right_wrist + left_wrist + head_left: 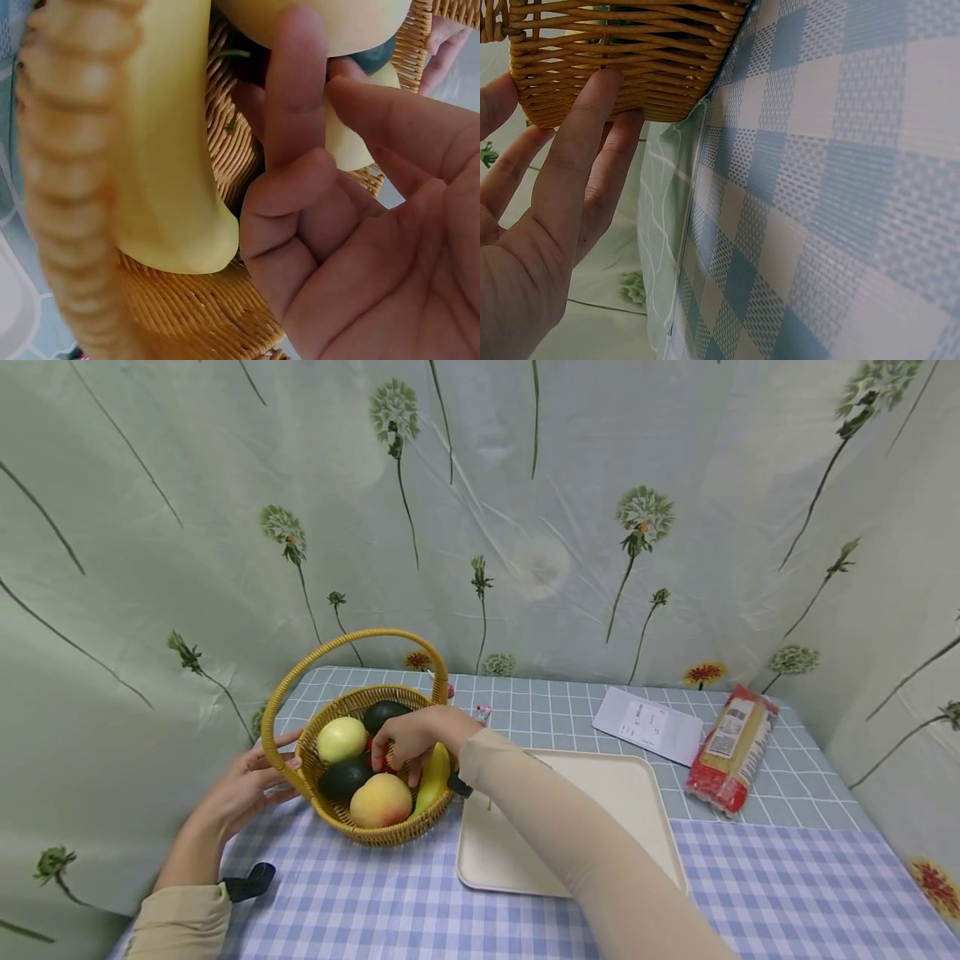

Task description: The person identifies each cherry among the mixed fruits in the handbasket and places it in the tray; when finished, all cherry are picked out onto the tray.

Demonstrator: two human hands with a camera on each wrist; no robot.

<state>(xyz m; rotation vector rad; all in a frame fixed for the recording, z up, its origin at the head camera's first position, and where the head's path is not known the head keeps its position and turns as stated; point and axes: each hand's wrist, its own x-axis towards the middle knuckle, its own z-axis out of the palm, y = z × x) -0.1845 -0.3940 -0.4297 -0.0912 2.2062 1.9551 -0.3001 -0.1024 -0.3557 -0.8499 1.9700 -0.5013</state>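
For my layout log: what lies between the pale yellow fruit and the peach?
A dark fruit lies between the pale yellow fruit and the peach in the head view.

Basket on L side of table, tray just R of it. In basket: peach in front, banana on R, round fruit at L, 1 avocado at back, another avocado b/w round fruit & peach. L hand at basket's L side, R hand in it, R arm over tray. Card behind tray, pack R of card.
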